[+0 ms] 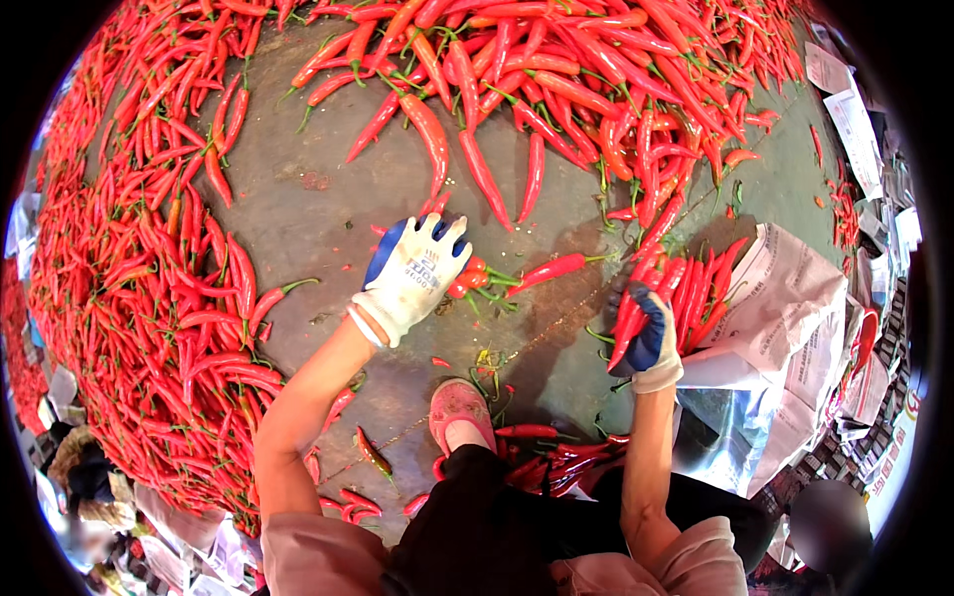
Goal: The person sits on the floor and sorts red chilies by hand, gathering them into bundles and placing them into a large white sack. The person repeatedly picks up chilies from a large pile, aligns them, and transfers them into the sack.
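My left hand [415,272], in a white knit glove with a blue coated palm, curls palm-down over a small bunch of red chili peppers [471,279] on the floor. Their green stems stick out to the right and red tips show past the fingers; the palm hides the rest. A single chili pepper [551,273] lies just right of that bunch. My right hand [654,339], gloved alike, grips a handful of red chilies [633,316], thumb across them. This handful is against more chilies [704,287] at the mouth of a newspaper-lined clear plastic bag [734,417].
A large heap of red chilies [566,67] spreads ahead, and another [164,335] runs down the left. My pink shoe [460,410] stands on the grey floor [298,179], beside more chilies [566,462]. Printed paper sheets [853,141] lie far right; a blurred round shape [829,525] is lower right.
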The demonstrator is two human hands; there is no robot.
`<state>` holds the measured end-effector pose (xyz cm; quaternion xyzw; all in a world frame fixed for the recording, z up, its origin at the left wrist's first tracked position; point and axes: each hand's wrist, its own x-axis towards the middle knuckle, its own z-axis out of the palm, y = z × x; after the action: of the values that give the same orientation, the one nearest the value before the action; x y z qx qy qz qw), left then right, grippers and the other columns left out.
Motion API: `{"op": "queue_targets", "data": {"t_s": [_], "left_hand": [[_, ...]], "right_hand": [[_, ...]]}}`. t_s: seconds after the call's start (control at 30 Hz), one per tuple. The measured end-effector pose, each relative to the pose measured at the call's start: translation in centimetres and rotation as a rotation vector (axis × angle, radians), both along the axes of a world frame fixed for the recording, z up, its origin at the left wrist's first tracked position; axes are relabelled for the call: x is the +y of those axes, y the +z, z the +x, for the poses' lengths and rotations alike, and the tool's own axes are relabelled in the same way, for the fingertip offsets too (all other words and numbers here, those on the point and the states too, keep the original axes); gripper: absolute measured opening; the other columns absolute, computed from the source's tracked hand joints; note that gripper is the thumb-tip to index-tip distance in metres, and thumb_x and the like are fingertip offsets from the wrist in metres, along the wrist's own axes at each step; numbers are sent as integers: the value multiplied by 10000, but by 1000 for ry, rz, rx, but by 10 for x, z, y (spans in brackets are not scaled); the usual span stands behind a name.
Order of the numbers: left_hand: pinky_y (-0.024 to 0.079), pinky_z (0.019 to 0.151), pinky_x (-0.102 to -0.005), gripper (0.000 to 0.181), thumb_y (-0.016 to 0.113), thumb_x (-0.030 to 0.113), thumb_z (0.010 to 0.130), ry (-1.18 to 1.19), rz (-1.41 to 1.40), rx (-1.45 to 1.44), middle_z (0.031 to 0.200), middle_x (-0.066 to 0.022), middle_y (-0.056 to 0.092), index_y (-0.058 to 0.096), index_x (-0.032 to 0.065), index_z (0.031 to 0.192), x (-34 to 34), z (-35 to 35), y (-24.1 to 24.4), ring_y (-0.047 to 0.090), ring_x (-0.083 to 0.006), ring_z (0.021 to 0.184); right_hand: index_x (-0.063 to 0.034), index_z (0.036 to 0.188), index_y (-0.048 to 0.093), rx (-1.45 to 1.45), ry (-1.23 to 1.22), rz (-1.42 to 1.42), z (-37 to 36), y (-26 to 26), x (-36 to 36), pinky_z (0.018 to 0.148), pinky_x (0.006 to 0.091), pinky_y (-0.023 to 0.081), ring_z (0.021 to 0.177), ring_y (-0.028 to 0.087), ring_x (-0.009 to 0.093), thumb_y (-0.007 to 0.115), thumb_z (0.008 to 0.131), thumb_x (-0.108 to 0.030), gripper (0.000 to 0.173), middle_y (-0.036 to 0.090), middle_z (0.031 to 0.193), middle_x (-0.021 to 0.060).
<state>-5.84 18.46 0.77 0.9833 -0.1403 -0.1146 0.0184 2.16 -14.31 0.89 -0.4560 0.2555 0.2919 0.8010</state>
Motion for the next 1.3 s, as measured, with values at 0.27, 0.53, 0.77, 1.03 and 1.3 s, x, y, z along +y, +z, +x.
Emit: {"op": "queue_targets", "data": {"t_s": [0.27,0.53,0.77,1.03,1.3], "left_hand": [[236,1103,-566,619,752,330,600,-96,19,93,1132,-71,568,576,131,1158,19,0,3,497,-278,1161],[374,1027,-462,597,698,255,641,-82,-39,-23,1191,-139,554,545,71,1188,28,-20,-12,517,-327,1127],[422,959,-451,646,760,265,575,101,-308,-56,1115,-139,591,554,64,1153,56,-33,5,561,-334,1054],[492,699,-293,199,608,80,840,1256,-1819,-79,832,-73,640,602,-13,1016,43,1,-8,623,-170,780],[513,721,-334,157,614,78,839,1416,-2299,-255,832,-64,624,598,20,985,38,15,-27,626,-208,785]], "right_hand": [[-30,1015,618,-252,238,-586,-23,-11,31,645,265,493,702,603,116,737,712,-17,325,626,812,5],[-121,1172,547,-1392,1174,-1449,4,9,84,915,443,429,1088,518,311,740,624,-192,585,569,1163,87],[-91,1151,564,-1379,1901,-1391,60,33,22,923,437,418,1064,535,326,622,707,-121,450,600,1100,133],[11,1223,511,-1042,1147,-1132,69,40,102,869,433,476,960,613,370,770,616,-344,749,633,1019,227],[-48,1208,500,-1034,1239,-1520,59,4,220,832,433,483,947,617,334,775,654,-364,694,628,1013,171]]}}
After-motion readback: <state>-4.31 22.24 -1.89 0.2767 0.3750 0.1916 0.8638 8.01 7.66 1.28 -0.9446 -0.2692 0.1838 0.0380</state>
